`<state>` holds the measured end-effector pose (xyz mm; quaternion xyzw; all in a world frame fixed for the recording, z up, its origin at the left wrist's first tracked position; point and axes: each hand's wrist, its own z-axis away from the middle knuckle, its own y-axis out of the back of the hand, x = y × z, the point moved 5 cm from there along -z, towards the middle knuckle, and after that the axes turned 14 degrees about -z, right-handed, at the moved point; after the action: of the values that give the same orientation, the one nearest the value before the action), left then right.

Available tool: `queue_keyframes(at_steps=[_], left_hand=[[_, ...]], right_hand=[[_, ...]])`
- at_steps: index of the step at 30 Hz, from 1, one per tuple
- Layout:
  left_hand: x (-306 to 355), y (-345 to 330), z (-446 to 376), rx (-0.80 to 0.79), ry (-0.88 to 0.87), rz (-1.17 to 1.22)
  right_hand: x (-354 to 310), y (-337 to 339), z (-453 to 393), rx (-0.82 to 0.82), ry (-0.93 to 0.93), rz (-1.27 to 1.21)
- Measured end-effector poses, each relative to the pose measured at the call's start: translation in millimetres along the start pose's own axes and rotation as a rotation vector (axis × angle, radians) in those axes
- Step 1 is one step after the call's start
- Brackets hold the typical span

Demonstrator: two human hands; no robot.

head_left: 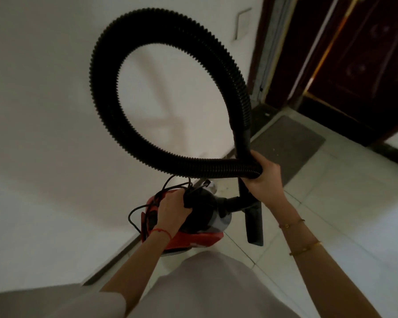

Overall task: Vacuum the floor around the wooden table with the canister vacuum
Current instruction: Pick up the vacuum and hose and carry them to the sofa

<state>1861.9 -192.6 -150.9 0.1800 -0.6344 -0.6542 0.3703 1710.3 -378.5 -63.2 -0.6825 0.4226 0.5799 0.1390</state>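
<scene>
A red and black canister vacuum (200, 237) hangs low in front of me, above the tiled floor beside a white wall. My left hand (172, 210) grips the black handle on top of it, where a loose black power cord (136, 216) is bunched. Its black ribbed hose (106, 106) rises in one big loop. My right hand (262, 175) holds the hose where the loop crosses itself, together with the rigid tube whose black nozzle (254, 228) points down. No wooden table is in view.
A white wall (44, 111) runs along the left with a dark skirting strip at its foot. A grey doormat (290, 141) lies on pale floor tiles (342, 203) before a dark brown door (354, 65) at the upper right.
</scene>
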Motion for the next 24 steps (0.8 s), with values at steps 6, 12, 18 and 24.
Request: queue_keyframes(at_steps=[6, 12, 18, 24], left_hand=[[56, -15, 3, -0.071, -0.268, -0.026], [138, -36, 30, -0.130, -0.555, -0.015], [243, -61, 77, -0.165, -0.768, -0.086], [361, -103, 145, -0.244, -0.953, -0.071]], right_hand=[[0, 57, 65, 0.243, -0.095, 0.130], [-3, 123, 147, 0.492, -0.177, 0.203], [-8, 207, 235, 0.724, -0.254, 0.288], [-11, 306, 330, 0.901, -0.288, 0.326]])
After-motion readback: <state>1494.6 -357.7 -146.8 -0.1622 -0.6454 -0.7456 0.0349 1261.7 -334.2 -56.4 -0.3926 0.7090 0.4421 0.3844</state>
